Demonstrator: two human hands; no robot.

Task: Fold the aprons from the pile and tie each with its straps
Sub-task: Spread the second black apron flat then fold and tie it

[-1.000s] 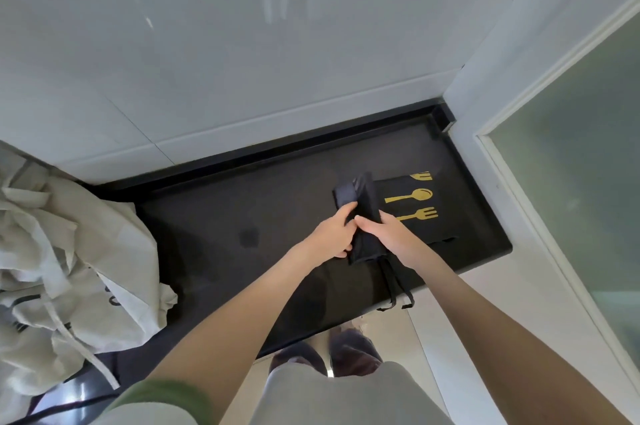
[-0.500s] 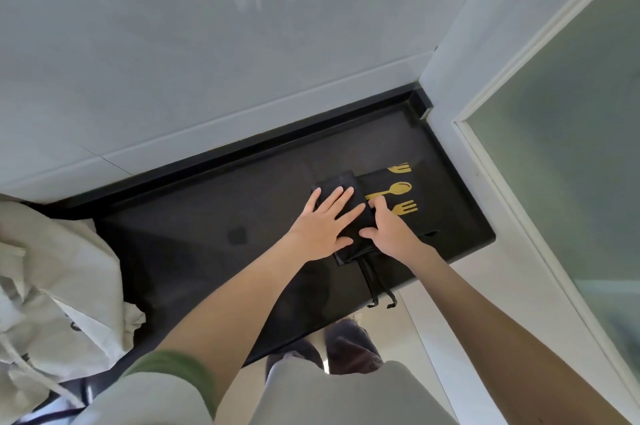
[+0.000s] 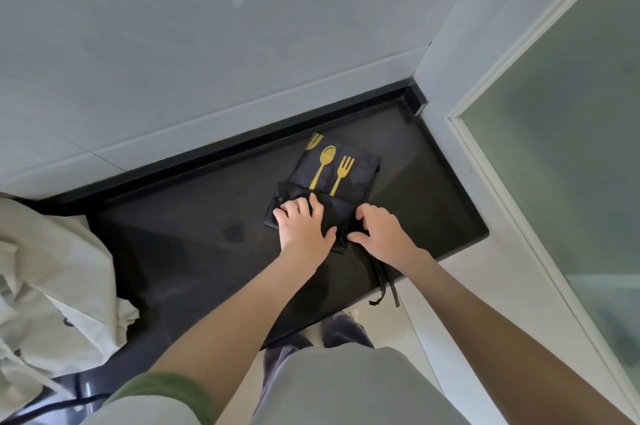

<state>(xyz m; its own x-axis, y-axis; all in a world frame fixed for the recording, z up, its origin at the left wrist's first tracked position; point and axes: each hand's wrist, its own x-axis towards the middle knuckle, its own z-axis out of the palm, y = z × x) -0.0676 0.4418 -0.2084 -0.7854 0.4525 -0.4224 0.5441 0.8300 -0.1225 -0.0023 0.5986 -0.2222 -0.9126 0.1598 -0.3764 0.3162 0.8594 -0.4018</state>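
**One black apron is being folded down small; the tying and the pile are still waiting for you.**

On the long black stone counter (image 3: 173,251), the crumpled pile of cream cloth aprons (image 3: 52,286) is lying at your far left, unfolded, so most of the job looks to be ahead. The black fabric apron with the gold spoon-and-fork print (image 3: 349,178) is sitting near the counter's right end. Its long axis is running from you toward the wall, tilted slightly right, with the cutlery heads pointing away. Your left grip (image 3: 304,227) is pressing flat, fingers spread, on the near flap. Your right grip (image 3: 381,234) is curling just beside it; you cannot tell whether it is pinching cloth. The thin black straps (image 3: 384,282) are trailing over the front edge, untied.
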